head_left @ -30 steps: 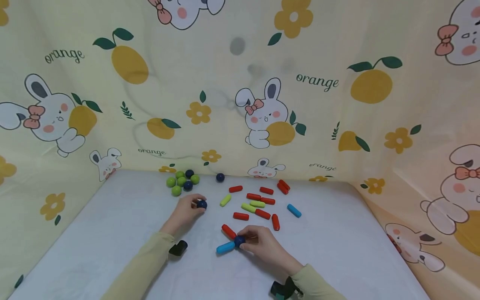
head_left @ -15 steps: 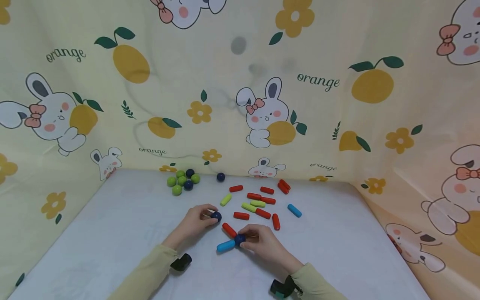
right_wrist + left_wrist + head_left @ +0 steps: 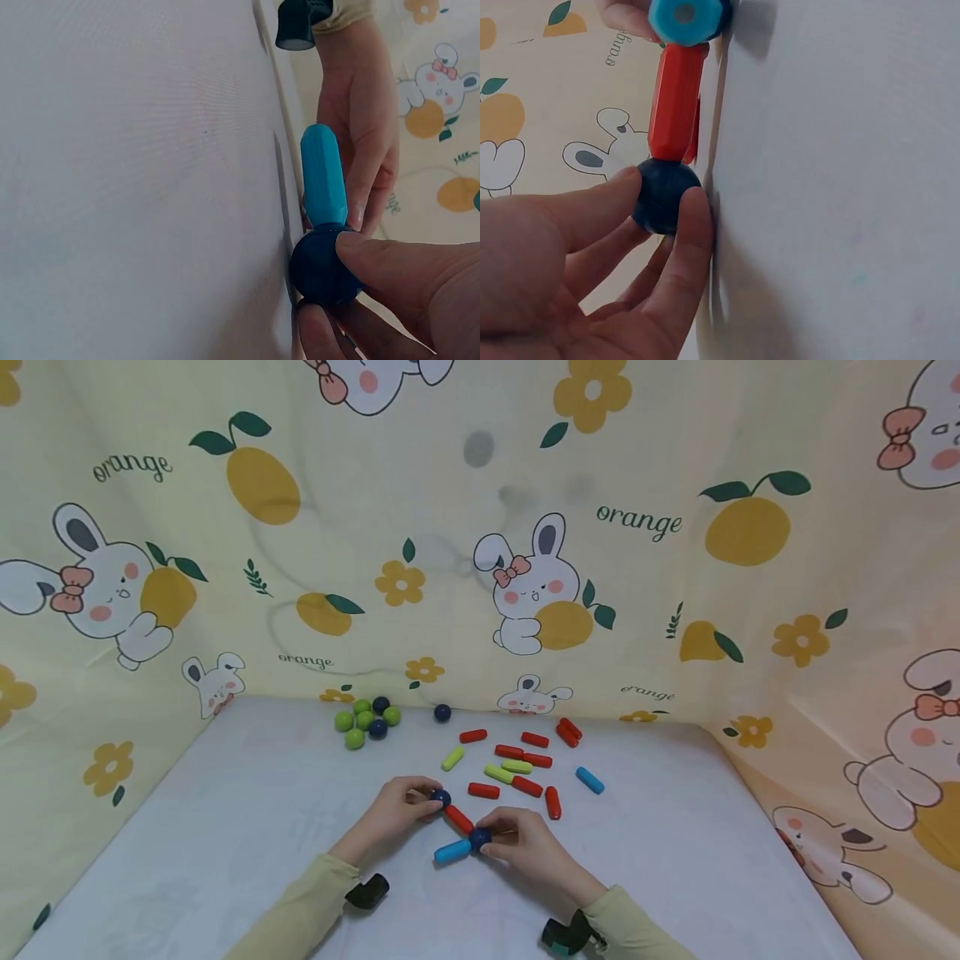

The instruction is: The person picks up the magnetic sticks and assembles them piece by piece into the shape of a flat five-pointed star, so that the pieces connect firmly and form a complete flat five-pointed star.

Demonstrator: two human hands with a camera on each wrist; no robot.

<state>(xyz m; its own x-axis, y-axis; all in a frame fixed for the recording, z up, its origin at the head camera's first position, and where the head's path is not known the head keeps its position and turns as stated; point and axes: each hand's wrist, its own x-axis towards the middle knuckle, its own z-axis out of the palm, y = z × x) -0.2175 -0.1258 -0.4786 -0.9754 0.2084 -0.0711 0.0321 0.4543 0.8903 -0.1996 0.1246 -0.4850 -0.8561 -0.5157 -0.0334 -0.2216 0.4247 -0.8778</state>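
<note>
My left hand (image 3: 402, 806) pinches a dark blue ball (image 3: 664, 196) between thumb and fingers. That ball meets the upper end of a red rod (image 3: 459, 819). At the rod's other end is a second dark blue ball (image 3: 324, 266), which my right hand (image 3: 525, 843) pinches. A light blue rod (image 3: 452, 852) sticks out from this second ball toward the lower left. In the left wrist view the light blue rod (image 3: 684, 19) shows end-on, a grey disc at its tip. The right wrist view hides the red rod.
Several red rods (image 3: 483, 791) and a few yellow-green rods (image 3: 498, 773) lie beyond my hands, with another blue rod (image 3: 590, 780) to their right. Green balls (image 3: 355, 739) and dark blue balls cluster at the back left. One dark blue ball (image 3: 442, 713) sits alone at the back edge.
My left hand has moved right and toward me with its dark blue ball, which now meets the red rod's free end. My right hand has stayed in place.
</note>
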